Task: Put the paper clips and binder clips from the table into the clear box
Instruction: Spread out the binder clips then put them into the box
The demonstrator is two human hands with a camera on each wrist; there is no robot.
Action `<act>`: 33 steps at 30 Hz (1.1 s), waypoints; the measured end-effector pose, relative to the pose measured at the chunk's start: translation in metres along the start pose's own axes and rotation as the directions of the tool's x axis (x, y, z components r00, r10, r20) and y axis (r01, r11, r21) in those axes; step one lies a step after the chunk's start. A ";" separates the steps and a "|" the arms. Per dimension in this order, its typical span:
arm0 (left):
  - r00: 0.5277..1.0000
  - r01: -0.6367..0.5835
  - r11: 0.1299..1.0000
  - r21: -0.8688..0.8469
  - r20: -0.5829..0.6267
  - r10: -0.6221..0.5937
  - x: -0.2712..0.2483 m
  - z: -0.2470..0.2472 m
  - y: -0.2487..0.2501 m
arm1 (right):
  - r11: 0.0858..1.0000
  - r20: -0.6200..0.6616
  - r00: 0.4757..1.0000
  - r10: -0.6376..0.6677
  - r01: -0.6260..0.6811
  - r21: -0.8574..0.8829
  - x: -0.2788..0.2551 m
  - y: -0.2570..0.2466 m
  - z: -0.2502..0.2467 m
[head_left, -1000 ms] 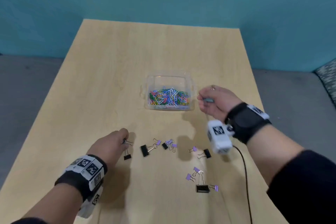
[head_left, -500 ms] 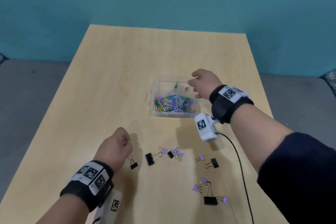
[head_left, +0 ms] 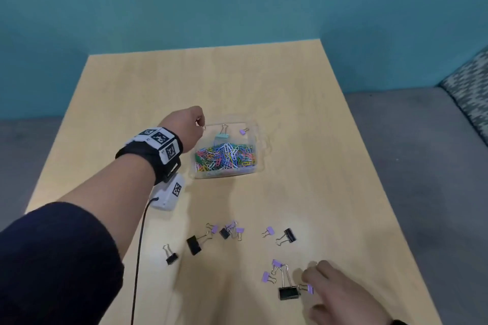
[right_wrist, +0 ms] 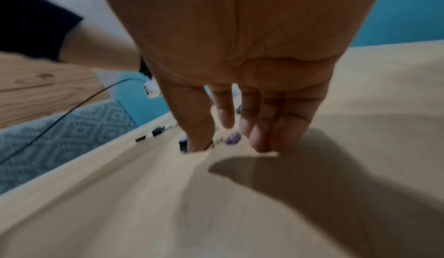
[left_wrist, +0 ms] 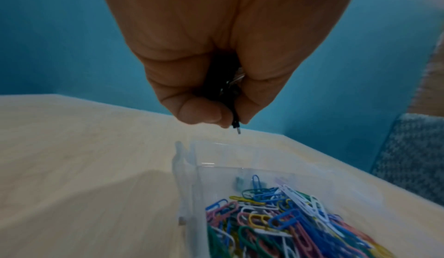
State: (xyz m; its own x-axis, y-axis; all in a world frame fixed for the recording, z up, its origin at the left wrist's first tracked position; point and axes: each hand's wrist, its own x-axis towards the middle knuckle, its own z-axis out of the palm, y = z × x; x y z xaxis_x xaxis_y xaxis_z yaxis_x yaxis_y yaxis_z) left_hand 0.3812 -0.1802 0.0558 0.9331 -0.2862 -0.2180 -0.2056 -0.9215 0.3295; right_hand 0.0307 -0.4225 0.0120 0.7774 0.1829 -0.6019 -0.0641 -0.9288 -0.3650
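Note:
The clear box (head_left: 257, 124) stands mid-table with a heap of coloured paper clips (head_left: 225, 157), a teal binder clip (head_left: 221, 136) and a purple binder clip (head_left: 243, 131) inside. My left hand (head_left: 202, 124) hovers over the box's far left corner, its curled fingers pinching a black binder clip (left_wrist: 234, 117). Near the front edge my right hand (head_left: 310, 282) reaches down with straight fingers beside a small purple clip (head_left: 308, 288) and a large black binder clip (head_left: 289, 293); it holds nothing. Several more black and purple binder clips (head_left: 227, 231) lie scattered in front of the box.
The wooden table (head_left: 303, 113) ends at a teal wall behind and grey floor on both sides. A patterned cushion (head_left: 470, 92) lies off the right edge. A black cable (head_left: 137, 258) hangs from my left wrist camera over the table's front left.
My left hand has risen from the front left of the table to the box with a black clip. My right hand has left the box and come down to the clips at the front right.

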 end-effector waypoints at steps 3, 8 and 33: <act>1.000 -0.005 0.999 0.050 0.002 0.005 0.016 0.007 0.011 | 1.000 -0.150 0.989 -0.013 0.011 -0.016 0.005 0.004 0.036; 0.999 -0.040 0.999 0.014 -0.022 0.040 0.000 0.009 0.014 | 0.999 -0.202 0.979 0.015 -0.024 -0.043 0.012 -0.001 0.044; 0.959 0.270 0.963 -0.001 0.088 -0.269 -0.237 0.093 -0.031 | 0.231 -0.017 0.881 0.473 -0.105 0.967 0.037 -0.026 -0.050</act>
State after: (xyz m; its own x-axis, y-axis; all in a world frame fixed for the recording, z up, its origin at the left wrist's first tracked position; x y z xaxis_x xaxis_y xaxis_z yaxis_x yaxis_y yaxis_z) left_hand 0.1391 -0.1084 0.0122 0.9242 -0.0494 -0.3787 0.0547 -0.9643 0.2591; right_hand 0.0921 -0.4072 0.0348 0.6652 -0.2839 -0.6906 -0.7020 0.0776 -0.7080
